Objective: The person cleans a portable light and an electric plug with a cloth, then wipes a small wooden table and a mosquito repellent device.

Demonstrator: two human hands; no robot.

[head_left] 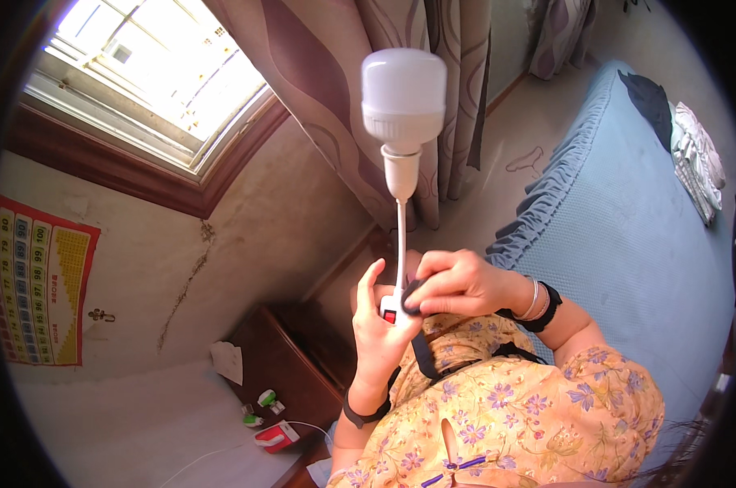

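Observation:
A large white light bulb (403,91) stands upright in a white socket (402,174) on top of a thin white stem (401,236). At the stem's lower end is a white base with a red rocker switch (390,316). My left hand (376,342) is closed round this base, its index finger raised beside the stem. My right hand (464,285) pinches a small dark pad (412,298) against the base and lower stem, just right of the switch. Whether the pad is cloth or sponge I cannot tell. Dark bands circle both my wrists.
A dark wooden cabinet (295,358) stands at the lower left, with a red and white box (278,437) and small green and white items nearby. To the right lies a bed with a blue cover (628,260) and folded clothes (696,163). Patterned curtains (319,73) hang beside the window.

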